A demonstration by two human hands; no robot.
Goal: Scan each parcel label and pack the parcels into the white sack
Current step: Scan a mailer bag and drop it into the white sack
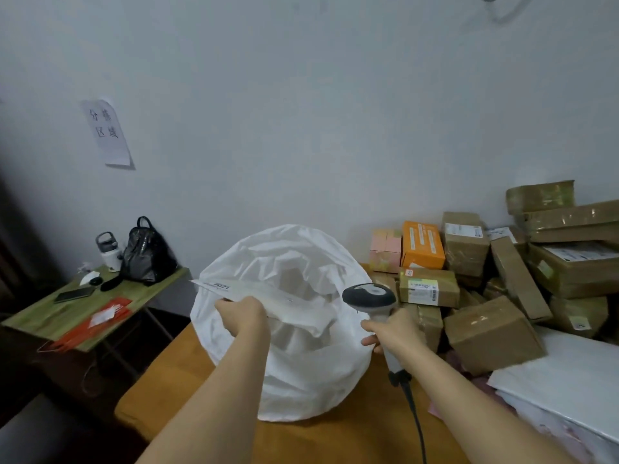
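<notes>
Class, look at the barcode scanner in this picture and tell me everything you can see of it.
The barcode scanner is a handheld gun type with a dark, rounded head, a light grey panel on top, and a pale handle that looks plastic. The right hand grips the handle, holding it roughly upright above the wooden table, beside the white sack. The head faces left toward the flat white parcel. A black cable runs down from the base.

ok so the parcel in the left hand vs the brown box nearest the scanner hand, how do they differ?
The flat white parcel is thin and pale; the brown box is bulky cardboard. The parcel is held by the left hand over the white sack; the box lies tilted in the pile on the table, untouched. The parcel's printed label faces up; on the box only small marks show. Neither is in the sack yet.
</notes>
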